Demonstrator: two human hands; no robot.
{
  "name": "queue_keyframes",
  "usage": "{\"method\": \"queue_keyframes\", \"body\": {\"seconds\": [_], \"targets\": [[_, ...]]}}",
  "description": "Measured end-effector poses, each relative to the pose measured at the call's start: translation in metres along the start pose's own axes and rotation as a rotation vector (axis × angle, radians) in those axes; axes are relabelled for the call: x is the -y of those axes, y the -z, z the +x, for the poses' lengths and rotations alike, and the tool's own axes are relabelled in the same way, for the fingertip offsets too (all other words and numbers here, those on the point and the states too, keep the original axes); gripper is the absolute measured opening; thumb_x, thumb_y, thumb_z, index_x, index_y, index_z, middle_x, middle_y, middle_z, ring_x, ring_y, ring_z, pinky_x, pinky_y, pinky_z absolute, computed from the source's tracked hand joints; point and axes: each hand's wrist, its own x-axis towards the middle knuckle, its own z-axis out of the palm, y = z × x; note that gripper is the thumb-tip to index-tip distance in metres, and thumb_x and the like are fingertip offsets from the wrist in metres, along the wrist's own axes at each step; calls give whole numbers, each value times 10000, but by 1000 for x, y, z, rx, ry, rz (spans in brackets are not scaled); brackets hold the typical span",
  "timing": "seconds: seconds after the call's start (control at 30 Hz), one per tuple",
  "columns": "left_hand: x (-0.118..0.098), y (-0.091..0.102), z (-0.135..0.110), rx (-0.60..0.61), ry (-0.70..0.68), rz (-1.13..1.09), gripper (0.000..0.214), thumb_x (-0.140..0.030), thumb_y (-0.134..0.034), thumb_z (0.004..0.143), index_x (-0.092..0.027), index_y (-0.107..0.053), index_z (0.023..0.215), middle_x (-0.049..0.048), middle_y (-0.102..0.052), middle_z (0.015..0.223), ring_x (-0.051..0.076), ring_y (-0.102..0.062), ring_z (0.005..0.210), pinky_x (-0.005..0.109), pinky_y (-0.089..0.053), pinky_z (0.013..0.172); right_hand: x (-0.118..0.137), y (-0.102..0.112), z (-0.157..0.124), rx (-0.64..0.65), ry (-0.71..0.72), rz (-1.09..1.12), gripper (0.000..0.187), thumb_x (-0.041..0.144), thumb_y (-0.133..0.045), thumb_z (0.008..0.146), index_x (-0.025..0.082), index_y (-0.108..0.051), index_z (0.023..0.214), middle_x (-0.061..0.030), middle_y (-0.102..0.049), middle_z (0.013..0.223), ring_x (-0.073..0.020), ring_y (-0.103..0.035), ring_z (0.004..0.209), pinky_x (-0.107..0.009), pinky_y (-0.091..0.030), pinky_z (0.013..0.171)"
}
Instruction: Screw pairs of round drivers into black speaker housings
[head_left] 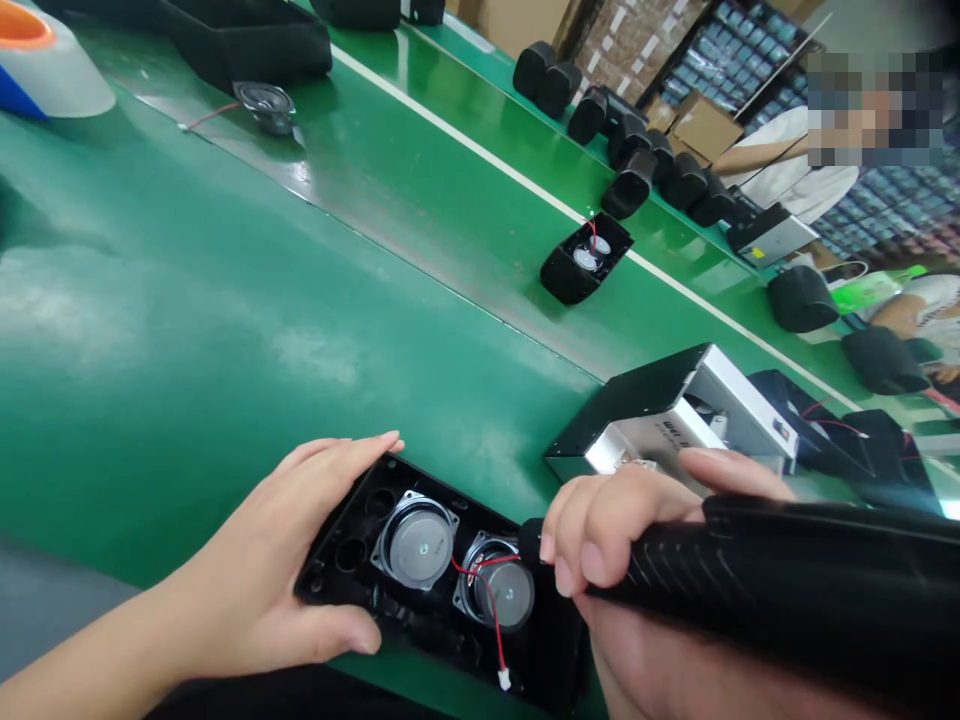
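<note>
My left hand grips the left end of a black speaker housing, thumb on the near side and fingers along the far edge. Inside the housing sit two round speaker drivers, a left driver and a right driver. A red wire runs from them to a small white connector. My right hand is closed around a thick black electric screwdriver. The tool's front end points at the housing's far right side; its tip is hidden from me.
A silver and black machine stands just beyond my right hand. Farther off are an open speaker housing, a loose driver, a tape roll and a black tray. Across the green bench is a person.
</note>
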Motion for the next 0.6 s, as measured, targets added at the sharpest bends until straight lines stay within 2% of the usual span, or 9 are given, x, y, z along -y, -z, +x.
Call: {"method": "queue_keyframes", "body": {"seconds": [0.17,0.3,0.43,0.53,0.6], "targets": [[2,1,0,7,-20,2,1080,-1037,-513,930,-413,-336,1792,95,-629,1673,403,-590,1497,562,-474,1266,-7,4,-4,-13,1,14,403,744,-783,1037,428,-844,1278,19,-708,676,-218,-659,499,-396,-645,521],[4,2,1,26,-25,-6,1102,-1034,-537,923,-393,-335,1796,116,-625,1669,413,-583,1501,567,-480,1253,-8,4,-5,-22,-32,-2,316,675,-824,1032,448,-850,1250,23,-701,672,-233,-666,501,-424,-645,526],[5,2,1,28,-31,1,1131,-1049,-548,902,-395,-327,1798,110,-635,1660,408,-605,1475,569,-472,1263,-7,7,-6,-18,-36,-14,349,722,-817,1017,470,-842,1257,29,-701,661,-232,-655,500,-420,-632,524],[5,1,2,22,-31,3,1113,-1043,-543,912,-392,-341,1792,112,-637,1657,412,-603,1477,565,-482,1247,-7,10,-8,-3,-61,-23,288,660,-828,1041,475,-831,1261,28,-716,689,-241,-685,536,-446,-667,563],[5,1,2,19,-32,-4,1111,-1039,-550,913,-392,-344,1791,113,-638,1658,413,-601,1480,564,-480,1248,-7,11,-8,-8,-72,-25,343,675,-848,1017,450,-820,1275,27,-716,715,-245,-708,574,-450,-686,583]]}}
